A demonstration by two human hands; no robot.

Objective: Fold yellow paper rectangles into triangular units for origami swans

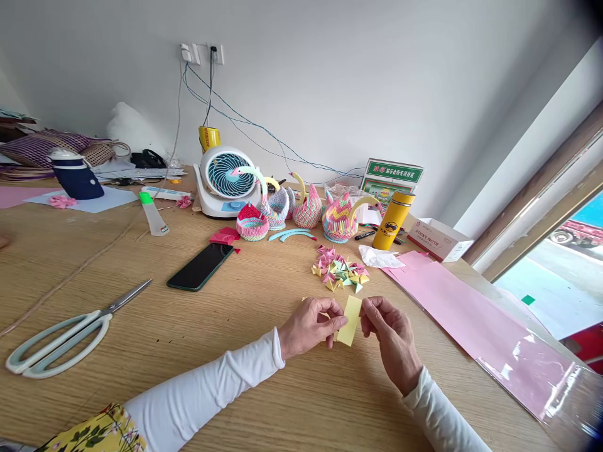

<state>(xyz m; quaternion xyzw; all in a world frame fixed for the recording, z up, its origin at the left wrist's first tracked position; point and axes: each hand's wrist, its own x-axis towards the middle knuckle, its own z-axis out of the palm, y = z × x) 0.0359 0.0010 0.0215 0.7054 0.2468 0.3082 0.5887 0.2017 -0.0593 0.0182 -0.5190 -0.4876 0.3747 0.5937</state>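
Between my two hands, just above the table, is a small yellow paper strip. My left hand pinches its left edge between thumb and fingers. At the strip's upper right edge, the thumb and fingertips of my right hand are closed on it. More yellow paper shows partly behind my left hand, mostly hidden. Beyond the hands lies a pile of small folded paper triangles in pink, yellow and green. Farther back stand several folded-paper swans, one with a yellow neck and a striped pink body.
Large scissors lie at the left, near a dark phone. A glue bottle and a fan stand behind. Pink paper sheets, a yellow flask and a sticky note box are at the right.
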